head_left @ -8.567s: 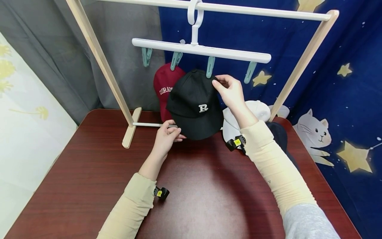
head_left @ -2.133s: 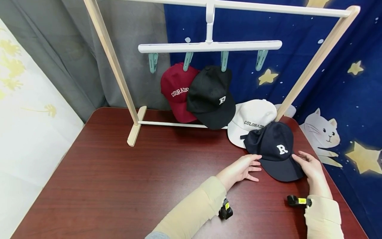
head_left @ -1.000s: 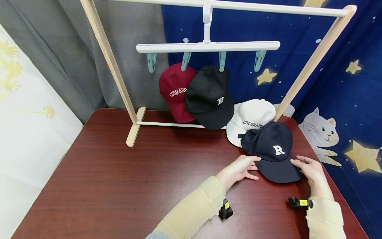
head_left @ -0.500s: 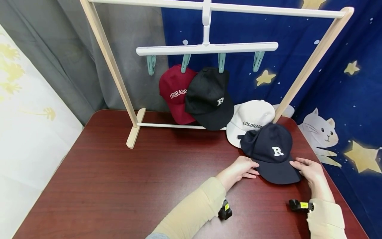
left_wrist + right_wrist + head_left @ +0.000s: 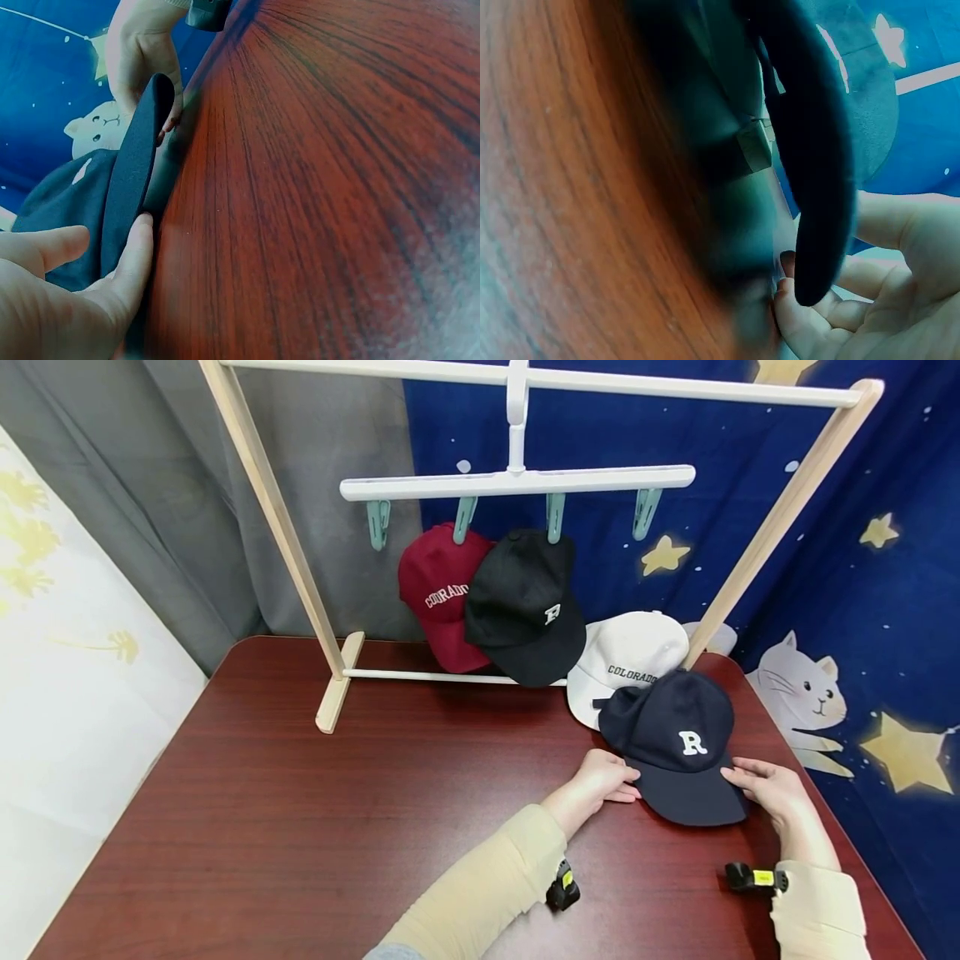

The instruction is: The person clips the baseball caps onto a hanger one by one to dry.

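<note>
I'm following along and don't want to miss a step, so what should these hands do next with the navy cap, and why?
Probably lift the navy cap by its brim toward the rightmost clip. The left hand and right hand hold opposite sides of the brim, the red cap and black cap hang from the middle clips, and that outer clip holds nothing.

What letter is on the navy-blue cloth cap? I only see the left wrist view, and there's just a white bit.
Observer: The navy-blue cap has a white letter R.
Operator: Cool! Are other caps hanging up?
Observer: Yes, a dark-red cloth cap and a black cloth cap hang from teal plastic clips on a white bar-shaped hanger.
Operator: Any clips with nothing on?
Observer: Yes, the two outer ones hold nothing.
</note>
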Available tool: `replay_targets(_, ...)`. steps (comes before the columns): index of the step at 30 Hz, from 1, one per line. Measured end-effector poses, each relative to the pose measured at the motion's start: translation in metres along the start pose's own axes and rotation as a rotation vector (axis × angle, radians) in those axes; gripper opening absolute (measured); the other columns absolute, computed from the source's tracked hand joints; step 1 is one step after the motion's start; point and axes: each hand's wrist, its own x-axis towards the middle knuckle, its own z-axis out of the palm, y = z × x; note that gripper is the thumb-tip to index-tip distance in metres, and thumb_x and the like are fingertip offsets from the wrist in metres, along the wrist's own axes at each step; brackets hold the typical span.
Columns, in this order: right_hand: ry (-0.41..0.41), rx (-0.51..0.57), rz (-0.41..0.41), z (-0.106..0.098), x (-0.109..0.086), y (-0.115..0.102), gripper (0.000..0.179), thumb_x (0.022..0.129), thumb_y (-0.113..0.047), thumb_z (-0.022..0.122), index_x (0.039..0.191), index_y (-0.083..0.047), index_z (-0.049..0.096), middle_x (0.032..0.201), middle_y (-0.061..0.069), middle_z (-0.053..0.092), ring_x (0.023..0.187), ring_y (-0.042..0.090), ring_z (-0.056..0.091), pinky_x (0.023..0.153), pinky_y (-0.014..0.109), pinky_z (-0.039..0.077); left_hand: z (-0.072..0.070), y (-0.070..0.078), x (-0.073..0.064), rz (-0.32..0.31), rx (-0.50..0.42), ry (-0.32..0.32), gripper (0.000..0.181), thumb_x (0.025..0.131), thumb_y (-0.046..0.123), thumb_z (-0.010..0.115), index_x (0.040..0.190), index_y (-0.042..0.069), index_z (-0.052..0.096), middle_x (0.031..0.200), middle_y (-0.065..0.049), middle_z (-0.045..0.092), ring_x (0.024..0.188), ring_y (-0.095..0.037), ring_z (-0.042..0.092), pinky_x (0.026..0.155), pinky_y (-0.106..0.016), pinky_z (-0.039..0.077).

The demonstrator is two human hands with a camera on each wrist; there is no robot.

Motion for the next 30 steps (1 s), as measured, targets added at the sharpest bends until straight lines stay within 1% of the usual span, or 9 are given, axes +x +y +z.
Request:
replay_targets(2, 0.001, -0.002, -0.013, 0.0, 0.0, 0.0, 0.076, 0.091, -0.033, 0.066, 0.139, 0.015, 0.033, 0.14, 0.033, 0.034, 0.073, -0.011, 0.052, 0.068, 0.014, 0.048, -0.001, 0.0, 0.0, 0.001, 0.001, 0.002, 0.02, 0.083, -0.01, 0.064, 0.076, 0.003, 0.05, 0.074, -0.01, 0.057, 0.081, -0.041, 0.067, 0.066, -0.039, 0.056)
replay_targets(4, 0.0, 0.0, -0.027, 0.001, 0.0, 0.0, 0.076, 0.091, -0.032, 0.067, 0.139, 0.015, 0.034, 0.134, 0.029, 0.044, 0.074, -0.011, 0.053, 0.068, 0.014, 0.049, -0.002, 0.0, 0.001, 0.003, 0.006, 0.0, 0.018, 0.083, -0.009, 0.064, 0.077, 0.002, 0.051, 0.074, -0.01, 0.058, 0.081, -0.041, 0.067, 0.066, -0.038, 0.056)
replay_targets(7, -0.006, 0.017, -0.041, 0.001, 0.0, 0.0, 0.076, 0.09, -0.031, 0.069, 0.138, 0.016, 0.034, 0.12, 0.011, 0.057, 0.075, -0.011, 0.054, 0.069, 0.015, 0.049, -0.003, 0.0, 0.002, 0.001, 0.013, -0.002, 0.022, 0.084, -0.009, 0.064, 0.073, 0.004, 0.05, 0.071, -0.009, 0.058, 0.08, -0.04, 0.068, 0.065, -0.038, 0.056)
replay_targets(9, -0.015, 0.032, -0.048, 0.001, -0.001, -0.001, 0.076, 0.089, -0.03, 0.069, 0.138, 0.016, 0.034, 0.111, -0.003, 0.059, 0.075, -0.011, 0.054, 0.069, 0.015, 0.049, -0.004, 0.001, 0.002, 0.006, 0.024, -0.008, 0.028, 0.084, -0.009, 0.064, 0.068, 0.006, 0.047, 0.068, -0.009, 0.057, 0.078, -0.038, 0.068, 0.065, -0.038, 0.056)
replay_targets(13, -0.042, 0.093, -0.072, 0.004, -0.003, -0.003, 0.073, 0.09, -0.023, 0.069, 0.137, 0.019, 0.032, 0.095, -0.016, 0.06, 0.075, -0.01, 0.056, 0.068, 0.015, 0.049, -0.004, 0.003, 0.002, 0.01, 0.043, -0.001, 0.037, 0.084, -0.009, 0.064, 0.061, 0.01, 0.042, 0.063, -0.008, 0.056, 0.074, -0.036, 0.069, 0.065, -0.038, 0.056)
replay_targets(16, -0.05, 0.123, -0.075, 0.006, -0.004, -0.005, 0.071, 0.091, -0.019, 0.068, 0.137, 0.019, 0.031, 0.087, -0.019, 0.059, 0.075, -0.009, 0.056, 0.068, 0.016, 0.049, -0.005, 0.005, 0.002, 0.014, 0.05, 0.007, 0.041, 0.084, -0.009, 0.064, 0.058, 0.011, 0.04, 0.061, -0.007, 0.055, 0.074, -0.037, 0.069, 0.064, -0.039, 0.056)
replay_targets(20, -0.039, 0.113, -0.066, 0.008, -0.006, -0.006, 0.073, 0.09, -0.022, 0.069, 0.138, 0.017, 0.031, 0.086, -0.02, 0.054, 0.075, -0.007, 0.054, 0.067, 0.017, 0.049, -0.007, 0.005, 0.002, 0.026, 0.059, 0.006, 0.041, 0.084, -0.009, 0.064, 0.059, 0.011, 0.039, 0.059, -0.007, 0.054, 0.073, -0.038, 0.068, 0.062, -0.037, 0.056)
replay_targets(25, -0.019, 0.126, -0.079, 0.01, -0.007, -0.009, 0.071, 0.089, -0.022, 0.071, 0.135, 0.017, 0.034, 0.082, -0.019, 0.055, 0.073, -0.004, 0.055, 0.066, 0.018, 0.049, -0.011, 0.006, 0.002, 0.04, 0.081, 0.01, 0.041, 0.084, -0.008, 0.065, 0.059, 0.011, 0.039, 0.059, -0.008, 0.054, 0.065, -0.033, 0.068, 0.06, -0.036, 0.057)
replay_targets(30, -0.003, 0.151, -0.084, 0.012, -0.01, -0.013, 0.067, 0.088, -0.02, 0.071, 0.133, 0.016, 0.036, 0.081, -0.019, 0.055, 0.072, -0.003, 0.055, 0.065, 0.018, 0.049, -0.016, 0.009, 0.002, 0.067, 0.099, -0.004, 0.041, 0.084, -0.007, 0.067, 0.059, 0.011, 0.039, 0.06, -0.008, 0.053, 0.055, -0.026, 0.065, 0.059, -0.036, 0.056)
